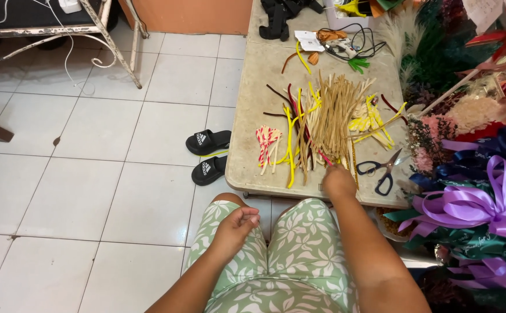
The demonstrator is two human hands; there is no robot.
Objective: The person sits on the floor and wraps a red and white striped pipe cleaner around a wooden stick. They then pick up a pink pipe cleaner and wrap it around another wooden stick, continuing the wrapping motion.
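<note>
We look down from head height at a seated person's lap, in green shorts with a white leaf print, at the bottom centre of the frame. The right hand (338, 181) reaches forward to the near edge of a low beige table (253, 116) in the centre of the frame, its fingertips at the near ends of a bundle of tan pipe cleaners (334, 119). The fingers point away from us and are bunched together; we cannot tell whether they pinch a strand. The left hand (236, 225) rests on the left thigh, lower centre, curled into a loose fist with nothing visible in it.

The tan pipe cleaners fan out across the middle of the table. To their left lie yellow pipe cleaners (290, 145) mixed with dark red ones, and further left a small bunch of red-and-white striped pipe cleaners (266, 142). Black-handled scissors (380, 169) lie just right of the right hand, near the table's front edge.

On the white tiled floor left of the table sits a pair of black slides (207, 155). Along the right edge of the frame we see purple ribbon bows (476, 206) and dried flowers crowded against the table.
</note>
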